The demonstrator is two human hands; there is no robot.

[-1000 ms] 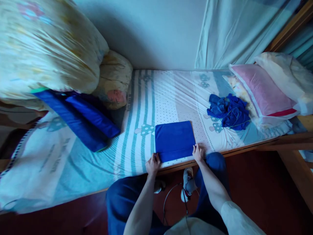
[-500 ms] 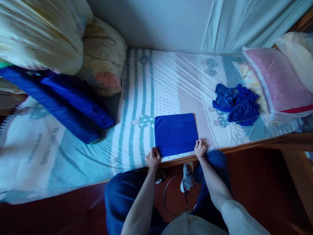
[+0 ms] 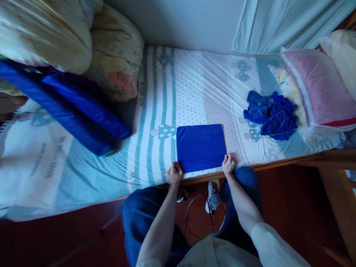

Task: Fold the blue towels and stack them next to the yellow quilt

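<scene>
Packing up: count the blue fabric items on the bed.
4: folded blue square cloth, nearest; crumpled blue heap by the pink pillow, possibly several; two long blue bundles, left.

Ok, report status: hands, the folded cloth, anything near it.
Grip: left hand and right hand on the near corners of the folded blue cloth. It lies flat at the bed edge. Off right, crumpled blue cloth by the pink pillow.

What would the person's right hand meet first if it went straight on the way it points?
Probably the folded blue cloth, whose near right corner the right hand grips. Beyond it only bare bed sheet shows, though depth is unclear.
</scene>
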